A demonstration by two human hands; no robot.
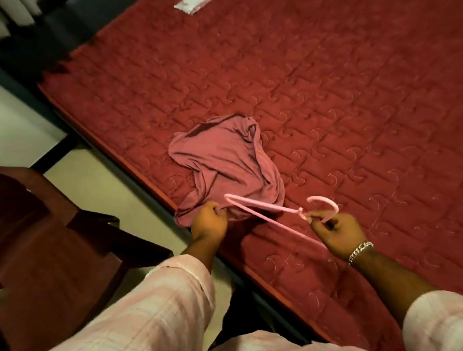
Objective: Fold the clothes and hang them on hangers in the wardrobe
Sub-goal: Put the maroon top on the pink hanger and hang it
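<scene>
A crumpled pink garment point(227, 164) lies on the red quilted mattress point(345, 83), close to its left edge. My left hand point(208, 222) grips the garment's near hem in a fist. A thin pink plastic hanger point(262, 211) stretches from the garment's lower edge toward the right. My right hand point(338, 233) pinches the hanger by its neck, just below the curved hook. One end of the hanger overlaps the cloth next to my left hand.
A dark wooden chair point(31, 229) stands on the pale floor left of the bed. A small clear plastic packet point(196, 0) lies far up the mattress. Curtains and a dark bed frame run along the top left.
</scene>
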